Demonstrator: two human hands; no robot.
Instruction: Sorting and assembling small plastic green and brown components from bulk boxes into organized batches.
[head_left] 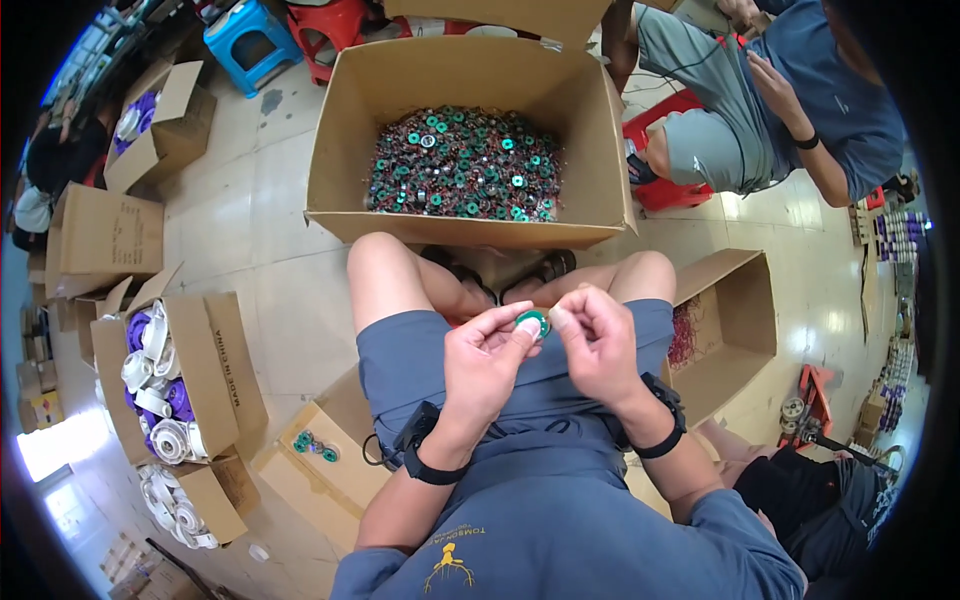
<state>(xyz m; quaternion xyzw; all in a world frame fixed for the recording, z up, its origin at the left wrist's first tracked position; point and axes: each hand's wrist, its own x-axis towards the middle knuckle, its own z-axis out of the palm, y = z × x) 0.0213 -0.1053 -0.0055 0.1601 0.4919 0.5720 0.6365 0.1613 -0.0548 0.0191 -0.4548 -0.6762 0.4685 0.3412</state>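
Over my lap, my left hand (480, 362) pinches a small round green circuit board (541, 321) between thumb and fingertips. Close beside its right edge, my right hand (604, 346) has thumb and index finger pressed together. Whatever lies in that pinch is too small to make out. Beyond my knees, a big open cardboard box (460, 232) holds a heap of similar green round boards (470, 165) tangled with thin reddish wires.
Right of my leg, an open carton (735, 320) contains thin red wires (684, 335). A few green boards (315, 446) lie on a cardboard flap at my left. Cartons of white and purple rolls (172, 440) stand farther left. A seated person (730, 110) is at upper right.
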